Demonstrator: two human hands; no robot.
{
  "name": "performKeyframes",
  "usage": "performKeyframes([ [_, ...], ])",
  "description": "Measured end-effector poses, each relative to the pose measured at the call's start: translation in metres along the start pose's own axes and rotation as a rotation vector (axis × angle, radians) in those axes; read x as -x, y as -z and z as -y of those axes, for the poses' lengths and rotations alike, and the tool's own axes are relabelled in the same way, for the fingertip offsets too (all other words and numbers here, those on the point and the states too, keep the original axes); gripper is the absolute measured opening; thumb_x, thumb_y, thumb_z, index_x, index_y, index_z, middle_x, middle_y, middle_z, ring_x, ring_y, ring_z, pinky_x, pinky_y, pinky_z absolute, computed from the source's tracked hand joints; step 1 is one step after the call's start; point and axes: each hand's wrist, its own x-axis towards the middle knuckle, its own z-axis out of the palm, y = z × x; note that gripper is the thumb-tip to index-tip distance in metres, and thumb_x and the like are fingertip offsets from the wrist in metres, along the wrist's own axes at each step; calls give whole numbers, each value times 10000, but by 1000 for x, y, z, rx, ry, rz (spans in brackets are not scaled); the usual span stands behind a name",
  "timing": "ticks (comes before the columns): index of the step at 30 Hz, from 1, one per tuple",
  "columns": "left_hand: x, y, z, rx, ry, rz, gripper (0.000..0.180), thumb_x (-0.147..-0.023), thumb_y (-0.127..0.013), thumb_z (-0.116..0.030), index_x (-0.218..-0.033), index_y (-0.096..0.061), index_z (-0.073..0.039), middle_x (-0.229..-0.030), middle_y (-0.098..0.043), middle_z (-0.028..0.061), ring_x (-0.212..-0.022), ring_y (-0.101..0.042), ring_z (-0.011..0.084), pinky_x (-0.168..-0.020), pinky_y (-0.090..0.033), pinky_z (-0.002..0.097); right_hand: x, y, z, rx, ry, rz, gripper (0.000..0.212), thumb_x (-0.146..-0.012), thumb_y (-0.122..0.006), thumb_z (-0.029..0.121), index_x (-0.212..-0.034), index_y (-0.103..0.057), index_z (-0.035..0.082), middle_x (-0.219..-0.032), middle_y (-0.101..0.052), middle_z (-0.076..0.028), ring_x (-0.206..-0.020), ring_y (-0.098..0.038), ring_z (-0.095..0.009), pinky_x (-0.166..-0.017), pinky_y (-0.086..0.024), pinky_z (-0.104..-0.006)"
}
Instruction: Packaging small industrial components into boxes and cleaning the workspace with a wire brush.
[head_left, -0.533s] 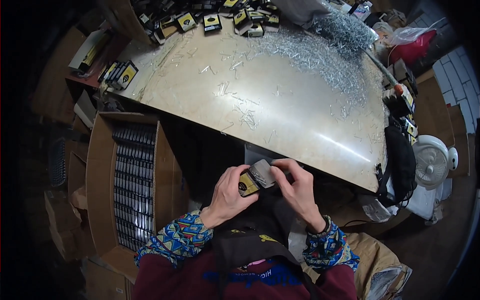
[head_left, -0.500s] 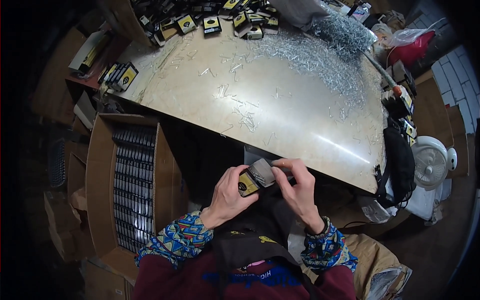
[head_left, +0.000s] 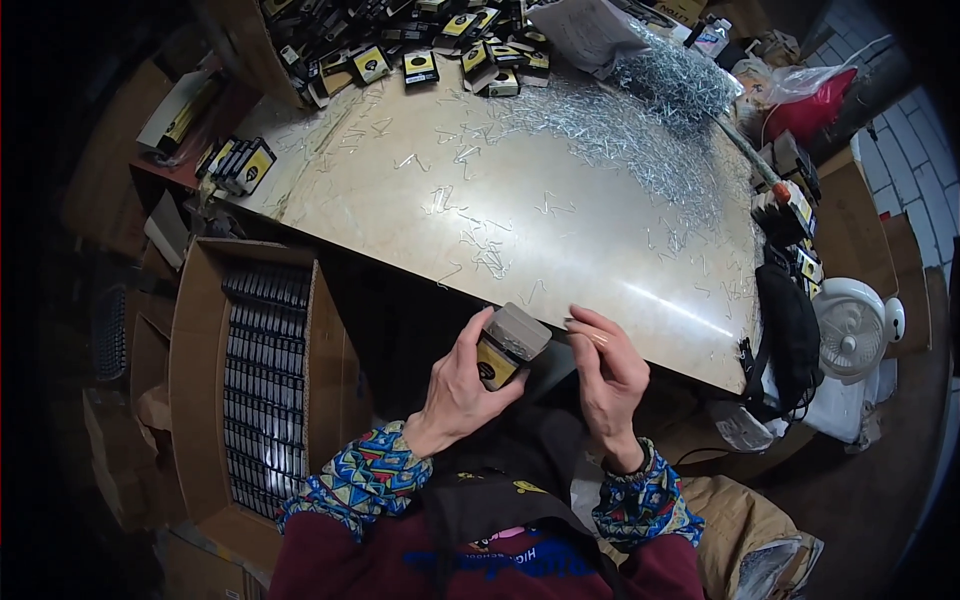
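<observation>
In front of my body, my left hand (head_left: pixel 455 385) grips a small black and yellow cardboard box (head_left: pixel 494 366). Its grey end flap (head_left: pixel 520 328) stands up at the far end, and some thin metal pieces show at the opening. Just right of the box is my right hand (head_left: pixel 612 372), apart from it, with its fingers partly bent and the fingertips a little separated. Nothing can be made out in them. Beyond both hands lies the tabletop (head_left: pixel 370 215), with loose bent wire hooks (head_left: pixel 487 255) scattered near its edge.
A large heap of wire hooks (head_left: pixel 640 140) covers the table's far right. Small boxes (head_left: pixel 420 67) pile up at the back. An open carton (head_left: pixel 312 380) holding rows of packed boxes stands at my left. A white fan (head_left: pixel 850 325) and black bag (head_left: pixel 790 335) are at right.
My right hand has come off the box's flap and moved slightly right. The flap now stands more squarely over the end of the box. My left hand keeps its hold.
</observation>
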Motion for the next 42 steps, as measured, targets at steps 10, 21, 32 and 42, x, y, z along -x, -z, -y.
performKeyframes([
  [10,-2,-5,2,-33,-128,-6,781,-680,-812,-113,-1311,-357,-33,-1119,-571,217,-919,-641,413,-751,-547,420,20,-30,-2,-77,-55,109,315,-865,-692,16,-1167,-646,-58,-1199,-652,-181,-1039,-641,-189,-880,-515,-293],
  [21,-5,-7,-5,-158,-20,-9,604,-718,-732,-77,-1218,-402,0,-974,-540,190,-881,-591,397,-722,-501,431,19,-44,-2,-316,-375,-25,229,-854,-695,-3,-1078,-690,-50,-1062,-715,-152,-910,-676,-130,-781,-545,-238],
  [32,-24,0,-20,-63,24,202,613,-793,-731,-169,-1274,-389,-3,-1127,-521,215,-1014,-569,394,-818,-488,433,10,-28,-14,133,240,-9,219,-805,-651,-111,-1020,-664,-71,-1019,-700,-182,-857,-692,-241,-769,-541,-298],
  [42,-105,-15,-15,35,-149,20,418,-909,-524,-120,-1288,-473,47,-1077,-547,233,-1036,-527,380,-913,-429,431,-59,-25,-33,-178,-65,-119,308,-973,-522,15,-1268,-576,-54,-1256,-614,-115,-1114,-591,-187,-951,-495,-312],
])
